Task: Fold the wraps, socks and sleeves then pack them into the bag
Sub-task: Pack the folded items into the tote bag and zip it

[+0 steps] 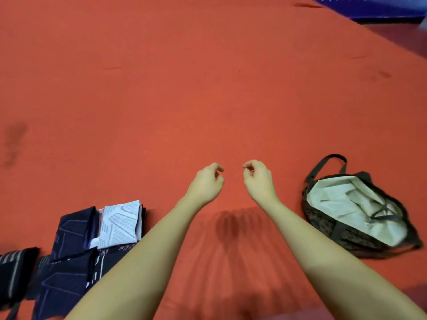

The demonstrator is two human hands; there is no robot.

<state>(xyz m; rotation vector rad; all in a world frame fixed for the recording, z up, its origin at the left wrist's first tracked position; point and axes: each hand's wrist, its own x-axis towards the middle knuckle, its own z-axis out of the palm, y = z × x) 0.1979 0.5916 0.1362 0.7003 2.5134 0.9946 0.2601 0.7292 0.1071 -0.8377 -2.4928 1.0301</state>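
Right of two loosely curled, empty hands (209,181) (258,179), the bag (328,227) gapes upward, handles far-left.

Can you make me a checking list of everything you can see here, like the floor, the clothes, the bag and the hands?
Surface: red-orange cloth, with a few dark smudges.
Job's things: folded dark patterned pieces and a folded light patterned piece lie at the left; a striped dark piece sits at the far left edge. The bag lies open at the right, pale lining showing, none of those pieces seen inside.
Clutter: nothing seen.
Hands: left hand and right hand hang over the cloth, fingers loosely curled, holding nothing.
Cables: nothing seen.
Surroundings: a blue patterned thing at the top right corner, too blurred to name.
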